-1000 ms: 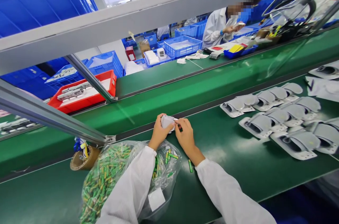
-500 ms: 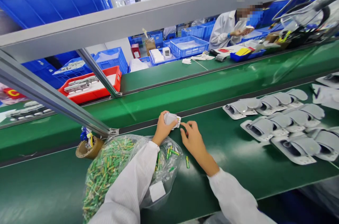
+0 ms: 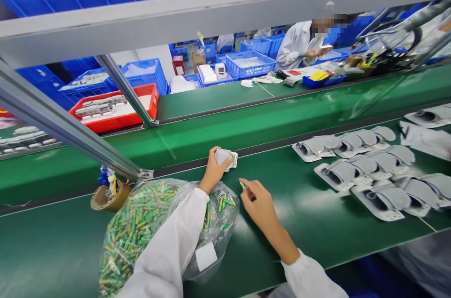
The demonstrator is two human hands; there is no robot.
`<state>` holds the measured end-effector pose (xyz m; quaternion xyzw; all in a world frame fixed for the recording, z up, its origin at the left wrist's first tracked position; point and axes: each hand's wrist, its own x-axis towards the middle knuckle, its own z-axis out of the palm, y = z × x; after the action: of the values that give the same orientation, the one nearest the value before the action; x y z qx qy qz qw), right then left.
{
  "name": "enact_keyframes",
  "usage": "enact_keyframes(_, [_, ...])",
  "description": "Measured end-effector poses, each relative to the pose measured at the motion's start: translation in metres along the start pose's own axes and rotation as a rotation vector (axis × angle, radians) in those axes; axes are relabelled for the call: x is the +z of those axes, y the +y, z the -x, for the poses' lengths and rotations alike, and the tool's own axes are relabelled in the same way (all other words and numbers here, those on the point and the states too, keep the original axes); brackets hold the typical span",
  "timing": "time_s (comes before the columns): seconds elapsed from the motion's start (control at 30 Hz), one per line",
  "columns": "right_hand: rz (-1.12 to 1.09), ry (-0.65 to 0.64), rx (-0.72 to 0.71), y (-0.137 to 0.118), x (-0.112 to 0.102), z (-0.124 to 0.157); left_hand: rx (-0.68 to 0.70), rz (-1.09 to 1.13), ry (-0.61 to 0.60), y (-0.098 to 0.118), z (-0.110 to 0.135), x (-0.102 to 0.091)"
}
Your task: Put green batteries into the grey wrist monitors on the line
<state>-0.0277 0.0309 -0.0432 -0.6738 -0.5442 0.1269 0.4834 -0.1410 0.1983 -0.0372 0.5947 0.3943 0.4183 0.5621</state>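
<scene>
Where the left hand grips: a small white device, with the fingers curled over its top and the thumb on its near side. The hand is closed round it.
Device position: held just above the desk, at the far edge of the near green strip and beside the dark seam.
Device axis: the long side runs roughly left to right along that edge. The end with small coloured markings points right, clear of the fingers.
Right hand: thumb and forefinger are pinched on a green battery, with the other fingers loosely curled. Whether the palm rests on the desk cannot be told.
Battery axis: only the tip shows, slanting away and to the left towards the device. The two are near but apart.
Bag: clear plastic, filled with green batteries. It lies under the left forearm, touching the sleeve, with a white label on its near side.
Cardboard ring: brown, just left of the bag, beside the foot of the metal frame.
Cuffs: grey, on white cards, in overlapping rows at the right, well apart from the right hand.
Beyond: a red tray and blue baskets. A co-worker in a white coat sits across the far desk.
</scene>
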Motion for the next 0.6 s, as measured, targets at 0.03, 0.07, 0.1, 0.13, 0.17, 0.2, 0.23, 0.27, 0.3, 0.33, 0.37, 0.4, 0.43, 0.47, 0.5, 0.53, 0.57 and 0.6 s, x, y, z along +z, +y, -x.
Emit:
enact_keyframes(0.03, [-0.006,0.067,-0.013,-0.001,0.003,-0.013,0.004,-0.005,-0.022,0.001,-0.001,-0.001])
enact_keyframes(0.07, [-0.009,0.125,-0.023,-0.001,0.008,-0.024,0.008,-0.009,-0.042,0.001,-0.001,-0.001])
enact_keyframes(0.1, [-0.01,0.165,-0.029,-0.001,0.013,-0.034,0.011,-0.01,-0.06,0.002,-0.001,-0.002])
enact_keyframes(0.13, [-0.009,0.187,-0.033,0.0,0.018,-0.042,0.014,-0.011,-0.075,0.003,-0.001,-0.002])
enact_keyframes(0.17, [-0.008,0.191,-0.038,0.002,0.024,-0.048,0.017,-0.013,-0.087,0.003,-0.001,-0.003])
enact_keyframes(0.2, [-0.006,0.183,-0.046,0.004,0.029,-0.053,0.02,-0.015,-0.095,0.004,-0.001,-0.003])
enact_keyframes(0.23, [-0.005,0.171,-0.056,0.006,0.033,-0.056,0.023,-0.019,-0.101,0.004,0.0,-0.004])
enact_keyframes(0.27, [-0.005,0.16,-0.069,0.008,0.037,-0.058,0.026,-0.023,-0.106,0.005,0.001,-0.004])
enact_keyframes(0.3, [-0.008,0.153,-0.081,0.009,0.039,-0.059,0.027,-0.029,-0.114,0.005,0.001,-0.005])
enact_keyframes(0.33, [-0.016,0.149,-0.091,0.011,0.04,-0.059,0.025,-0.033,-0.124,0.006,0.002,-0.006])
enact_keyframes(0.37, [-0.023,0.143,-0.102,0.012,0.04,-0.058,0.022,-0.037,-0.138,0.007,0.002,-0.007])
enact_keyframes(0.4, [-0.031,0.135,-0.111,0.013,0.04,-0.058,0.019,-0.038,-0.155,0.007,0.002,-0.008])
enact_keyframes(0.43, [-0.039,0.125,-0.122,0.014,0.039,-0.057,0.016,-0.037,-0.173,0.008,0.001,-0.009])
enact_keyframes(0.47, [-0.047,0.111,-0.132,0.015,0.038,-0.057,0.013,-0.036,-0.19,0.009,0.0,-0.011])
enact_keyframes(0.5, [-0.054,0.095,-0.142,0.015,0.038,-0.056,0.012,-0.034,-0.202,0.01,-0.001,-0.013])
enact_keyframes(0.53, [-0.062,0.081,-0.152,0.014,0.038,-0.056,0.012,-0.032,-0.21,0.01,-0.002,-0.014])
enact_keyframes(0.57, [-0.067,0.066,-0.163,0.014,0.038,-0.057,0.013,-0.031,-0.215,0.011,-0.003,-0.015])
enact_keyframes(0.6, [-0.067,0.052,-0.173,0.013,0.039,-0.057,0.014,-0.033,-0.217,0.012,-0.005,-0.017])
